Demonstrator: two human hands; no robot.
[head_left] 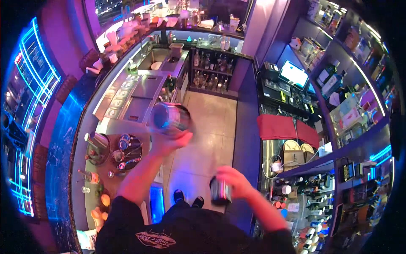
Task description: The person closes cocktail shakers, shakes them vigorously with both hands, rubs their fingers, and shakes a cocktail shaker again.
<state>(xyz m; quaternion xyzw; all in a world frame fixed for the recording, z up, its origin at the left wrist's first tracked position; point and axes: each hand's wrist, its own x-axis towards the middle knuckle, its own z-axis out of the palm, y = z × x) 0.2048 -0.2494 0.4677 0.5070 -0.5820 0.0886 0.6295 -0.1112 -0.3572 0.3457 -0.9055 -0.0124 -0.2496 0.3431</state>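
Note:
My left hand [175, 142] is raised over the floor beside the counter, its fingers round the lower side of a shiny metal vessel [169, 118], which is blurred by motion. Lower and to the right, my right hand [232, 180] grips a dark, shiny cup [220, 190] from above. The two vessels are well apart. On the counter to the left lie metal bar tools [129, 150], next to a metal shaker [97, 140] standing on a round tray.
A steel counter [144, 86] with a sink [158, 57] runs along the left. Bottle shelves [211, 72] stand at the far end. To the right are a lit screen [294, 75], red cloths [277, 127] and more bottles. An orange fruit [105, 200] sits at the lower left.

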